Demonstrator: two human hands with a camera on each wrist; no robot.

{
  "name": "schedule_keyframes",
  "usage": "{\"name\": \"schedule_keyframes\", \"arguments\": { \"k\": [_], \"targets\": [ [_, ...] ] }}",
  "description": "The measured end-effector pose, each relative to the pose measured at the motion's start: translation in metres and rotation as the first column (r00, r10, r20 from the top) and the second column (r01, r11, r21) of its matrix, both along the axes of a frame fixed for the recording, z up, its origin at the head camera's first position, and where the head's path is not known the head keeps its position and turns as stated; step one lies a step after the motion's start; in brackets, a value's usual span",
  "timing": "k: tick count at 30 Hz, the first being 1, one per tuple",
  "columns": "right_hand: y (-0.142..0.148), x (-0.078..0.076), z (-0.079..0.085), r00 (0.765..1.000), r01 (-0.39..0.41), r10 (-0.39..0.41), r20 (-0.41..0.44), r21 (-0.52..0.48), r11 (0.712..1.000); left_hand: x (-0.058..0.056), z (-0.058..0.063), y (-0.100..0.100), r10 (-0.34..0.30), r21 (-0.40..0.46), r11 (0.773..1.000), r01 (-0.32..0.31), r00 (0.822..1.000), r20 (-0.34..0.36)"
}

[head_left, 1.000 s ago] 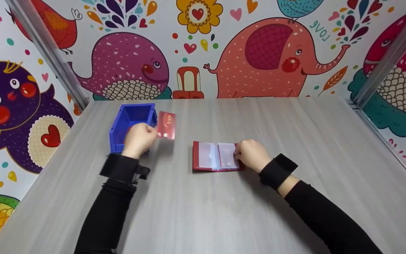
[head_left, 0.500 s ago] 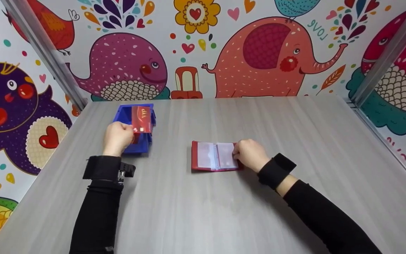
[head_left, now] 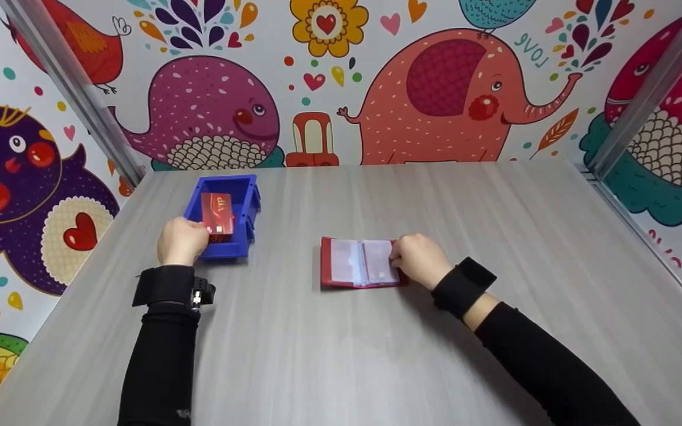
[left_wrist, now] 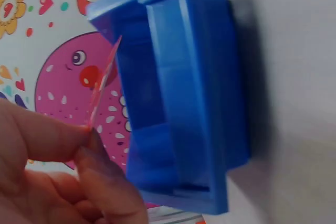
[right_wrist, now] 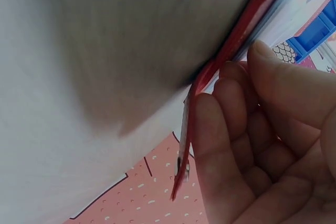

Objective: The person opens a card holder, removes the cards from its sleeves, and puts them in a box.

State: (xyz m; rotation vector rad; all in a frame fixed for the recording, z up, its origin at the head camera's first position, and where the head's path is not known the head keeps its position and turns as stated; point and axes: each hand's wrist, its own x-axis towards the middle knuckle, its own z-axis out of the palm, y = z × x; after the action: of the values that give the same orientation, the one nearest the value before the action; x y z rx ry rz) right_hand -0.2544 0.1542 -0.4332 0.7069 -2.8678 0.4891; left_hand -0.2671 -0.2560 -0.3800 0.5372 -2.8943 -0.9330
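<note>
My left hand (head_left: 182,241) pinches a red card (head_left: 218,213) by its lower corner, between thumb and fingers. The card is held up over the blue bin (head_left: 225,251), overlapping its opening in the head view. In the left wrist view the card (left_wrist: 102,85) appears nearly edge-on beside the bin's mouth. A red card holder (head_left: 346,260) lies spread open on the table with clear plastic sleeves showing. My right hand (head_left: 422,260) grips its right edge. In the right wrist view the thumb presses on the sleeves while curled fingers lie against the red cover (right_wrist: 239,35).
The bin stands at the back left of the grey wood-grain table (head_left: 329,355), with something red partly visible inside it. Walls printed with cartoon animals (head_left: 436,106) rise behind and at both sides, with metal posts (head_left: 74,89) at the corners.
My left hand has carried the red card leftward from the right side of the bin to over its opening, then slightly lower. My right hand and the card holder stay in place.
</note>
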Motion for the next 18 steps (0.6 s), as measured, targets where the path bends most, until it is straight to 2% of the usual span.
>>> {"name": "schedule_keyframes", "arguments": {
  "k": [7,18],
  "targets": [
    [0.0,-0.001,-0.001,1.0,0.0,0.0,0.001,0.001,1.0,-0.003,-0.004,0.007,-0.005,-0.033,0.999,0.005,1.0,0.013],
    [0.001,0.0,0.0,1.0,0.023,-0.023,-0.005,-0.005,1.0,-0.009,-0.01,0.013,-0.013,-0.028,1.0,0.014,0.999,0.046]
  ]
}}
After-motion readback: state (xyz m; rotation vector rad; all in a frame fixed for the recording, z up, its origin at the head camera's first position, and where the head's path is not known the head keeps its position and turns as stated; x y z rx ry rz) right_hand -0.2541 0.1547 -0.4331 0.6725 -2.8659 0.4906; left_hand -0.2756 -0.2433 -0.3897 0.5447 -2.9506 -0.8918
